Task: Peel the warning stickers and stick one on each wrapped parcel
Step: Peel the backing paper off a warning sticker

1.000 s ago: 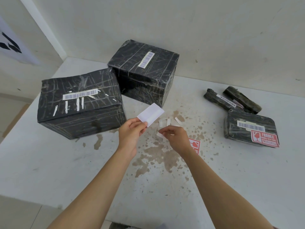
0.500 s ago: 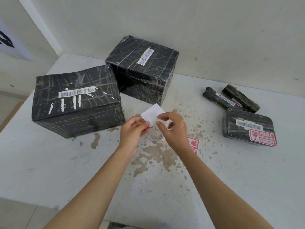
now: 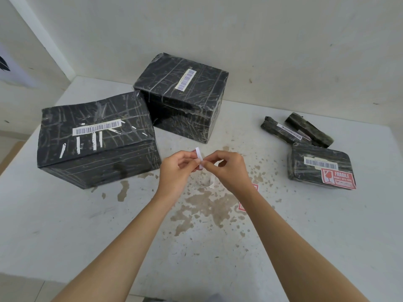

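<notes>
1. Table [image 3: 65,214]: white, stained top; carries all parcels.
2. Large parcel [image 3: 96,138]: black-wrapped box at left, barcode label on top, just beside the rear parcel [image 3: 183,99].
3. Flat parcel [image 3: 320,166]: at right, bears a red FRAGILE sticker [image 3: 338,178]. The labelled slim parcel [image 3: 281,131] and plain slim parcel [image 3: 309,129] lie just behind it.
4. Left hand [image 3: 176,171] and right hand [image 3: 229,168]: above the table centre, fingers curled, each pinching the held sticker [image 3: 198,152].
5. Held sticker: white side visible, between both hands, apart from every parcel.
</notes>
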Available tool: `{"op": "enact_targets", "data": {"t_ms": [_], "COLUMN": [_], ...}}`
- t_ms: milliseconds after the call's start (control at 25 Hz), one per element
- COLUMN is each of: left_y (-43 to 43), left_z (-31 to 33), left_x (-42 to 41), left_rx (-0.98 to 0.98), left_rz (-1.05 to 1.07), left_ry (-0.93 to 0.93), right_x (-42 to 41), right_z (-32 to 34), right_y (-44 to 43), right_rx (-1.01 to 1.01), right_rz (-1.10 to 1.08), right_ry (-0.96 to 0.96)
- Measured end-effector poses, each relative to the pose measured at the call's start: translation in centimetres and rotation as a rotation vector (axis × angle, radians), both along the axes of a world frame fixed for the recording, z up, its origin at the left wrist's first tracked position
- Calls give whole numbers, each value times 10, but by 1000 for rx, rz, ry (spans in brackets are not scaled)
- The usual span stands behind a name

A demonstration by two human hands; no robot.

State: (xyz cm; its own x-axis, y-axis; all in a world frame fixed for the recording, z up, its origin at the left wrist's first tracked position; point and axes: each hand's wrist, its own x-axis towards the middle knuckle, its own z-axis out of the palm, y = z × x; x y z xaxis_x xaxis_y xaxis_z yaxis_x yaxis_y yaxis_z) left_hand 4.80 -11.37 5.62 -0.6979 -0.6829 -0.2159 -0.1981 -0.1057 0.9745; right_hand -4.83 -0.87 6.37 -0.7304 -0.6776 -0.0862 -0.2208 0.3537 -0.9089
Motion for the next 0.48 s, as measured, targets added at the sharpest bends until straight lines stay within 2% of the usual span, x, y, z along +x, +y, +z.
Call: {"op": "enact_targets", "data": {"t_ms": [160, 480], "left_y": [-1, 1], "left_z": [0, 5], "left_x": [1, 2], "left_rx": [-106, -154], "left_rz": [-28, -25], "left_ry": [-15, 3], "right_x": [1, 3], "right_z": [4, 8], "right_y": [0, 0], "right_rx": [-8, -19], "right_rz": [-13, -30], "right_ry": [-28, -50]}}
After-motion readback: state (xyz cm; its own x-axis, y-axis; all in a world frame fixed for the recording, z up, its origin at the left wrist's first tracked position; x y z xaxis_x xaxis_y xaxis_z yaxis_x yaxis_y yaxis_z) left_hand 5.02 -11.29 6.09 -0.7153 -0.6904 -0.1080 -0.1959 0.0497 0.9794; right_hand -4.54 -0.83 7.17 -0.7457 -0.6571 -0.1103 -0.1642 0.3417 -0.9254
